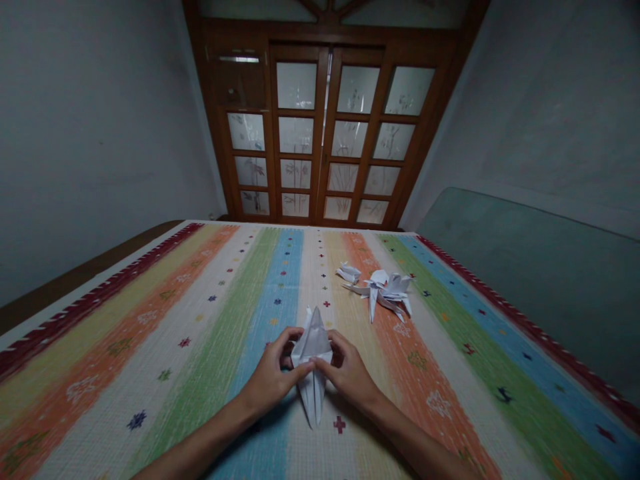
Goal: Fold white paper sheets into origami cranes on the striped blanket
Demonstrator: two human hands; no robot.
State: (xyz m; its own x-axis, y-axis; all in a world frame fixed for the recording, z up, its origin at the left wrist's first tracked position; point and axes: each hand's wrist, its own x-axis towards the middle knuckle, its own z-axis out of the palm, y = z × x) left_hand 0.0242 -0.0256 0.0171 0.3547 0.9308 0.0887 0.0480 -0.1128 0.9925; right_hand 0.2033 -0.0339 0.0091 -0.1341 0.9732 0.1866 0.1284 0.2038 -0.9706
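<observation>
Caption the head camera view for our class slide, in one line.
Left hand and right hand hold folded white paper on a striped cloth beside origami figures.

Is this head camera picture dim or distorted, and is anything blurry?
In the head view, the lighting is dim, the walls fading into shadow. Wide-angle distortion makes the wooden door taper and the striped mat flare outward. The left hand and right hand cast soft shadows; the folded paper stays fairly sharp.

Striped woven mat [310,373], prob. a bedcover, w/ small paper fold [349,273] + bigger origami figure [384,291] lying on it.
</observation>
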